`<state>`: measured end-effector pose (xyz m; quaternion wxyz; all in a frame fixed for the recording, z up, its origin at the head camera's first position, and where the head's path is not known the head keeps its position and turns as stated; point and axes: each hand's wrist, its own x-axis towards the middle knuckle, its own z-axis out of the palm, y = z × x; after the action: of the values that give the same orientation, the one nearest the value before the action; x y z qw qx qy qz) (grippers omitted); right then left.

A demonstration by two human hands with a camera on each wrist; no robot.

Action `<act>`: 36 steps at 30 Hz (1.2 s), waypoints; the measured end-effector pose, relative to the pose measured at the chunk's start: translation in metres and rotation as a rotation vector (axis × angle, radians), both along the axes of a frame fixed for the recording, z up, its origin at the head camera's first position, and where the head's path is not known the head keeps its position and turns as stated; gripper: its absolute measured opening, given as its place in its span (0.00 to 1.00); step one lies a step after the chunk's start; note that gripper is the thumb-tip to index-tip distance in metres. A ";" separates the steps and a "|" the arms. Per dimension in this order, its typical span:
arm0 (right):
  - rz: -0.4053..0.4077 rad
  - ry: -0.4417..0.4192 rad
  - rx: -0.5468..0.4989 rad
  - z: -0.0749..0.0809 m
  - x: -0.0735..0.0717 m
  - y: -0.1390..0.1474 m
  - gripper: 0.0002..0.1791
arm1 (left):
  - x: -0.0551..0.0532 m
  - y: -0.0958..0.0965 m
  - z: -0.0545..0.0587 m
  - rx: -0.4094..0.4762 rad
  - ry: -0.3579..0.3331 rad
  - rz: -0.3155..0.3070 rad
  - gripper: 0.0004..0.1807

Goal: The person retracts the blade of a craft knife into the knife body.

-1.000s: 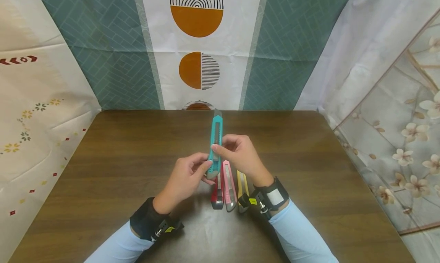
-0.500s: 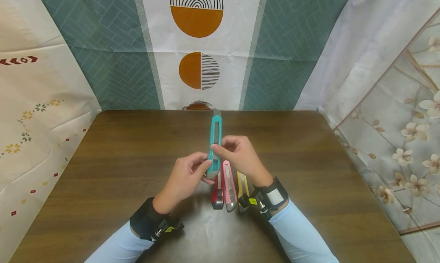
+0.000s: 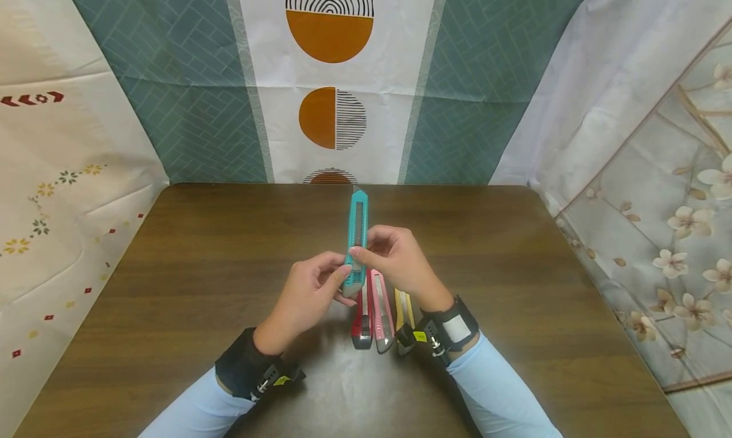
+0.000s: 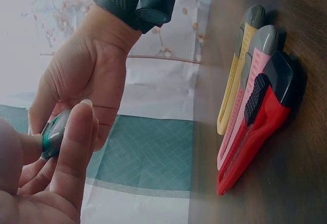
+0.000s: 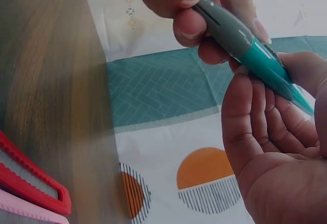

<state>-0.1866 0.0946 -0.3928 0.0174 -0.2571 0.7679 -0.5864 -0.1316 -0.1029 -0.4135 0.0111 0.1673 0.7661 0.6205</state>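
A teal utility knife point(image 3: 358, 219) is held upright above the table, its grey end at the bottom. My left hand point(image 3: 305, 292) pinches it near that grey end between thumb and fingers. Higher up, my right hand point(image 3: 400, 260) grips the body, its thumb on the front over the slider area. Only a sliver of blade shows at the top. In the right wrist view, the fingers of my right hand point(image 5: 271, 132) curl behind the teal knife point(image 5: 260, 63). Below lie a red utility knife point(image 3: 362, 333), a pink one point(image 3: 382, 311) and a yellow one point(image 3: 403, 307), side by side.
The brown wooden table point(image 3: 229, 247) reaches back to a green and white patterned cloth point(image 3: 200, 120). Floral cloths hang at left point(image 3: 68, 234) and right point(image 3: 657, 234). My right wrist strap point(image 3: 457, 327) partly overlaps the yellow knife.
The blade at the top of the teal knife has slid down into the body, from a clear length to a sliver. The right thumb has shifted slightly down. The lying knives stay put.
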 end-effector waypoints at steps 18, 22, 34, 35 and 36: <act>-0.007 -0.050 0.078 0.002 -0.002 0.004 0.07 | 0.000 0.001 0.000 -0.013 -0.002 0.002 0.15; 0.015 -0.054 0.084 0.001 -0.003 0.004 0.07 | 0.000 0.000 0.000 -0.008 -0.001 -0.001 0.14; 0.069 -0.027 0.077 -0.001 -0.003 0.003 0.06 | -0.002 0.001 -0.003 0.041 -0.009 -0.006 0.13; 0.071 -0.029 0.073 -0.001 -0.003 0.003 0.06 | -0.002 0.001 -0.003 0.041 -0.008 -0.007 0.13; 0.070 -0.029 0.070 -0.001 -0.003 0.003 0.06 | -0.003 0.001 -0.003 0.038 -0.009 -0.006 0.13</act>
<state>-0.1897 0.0977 -0.3939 0.0579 -0.2745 0.7782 -0.5618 -0.1342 -0.1019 -0.4161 0.0134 0.1670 0.7535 0.6358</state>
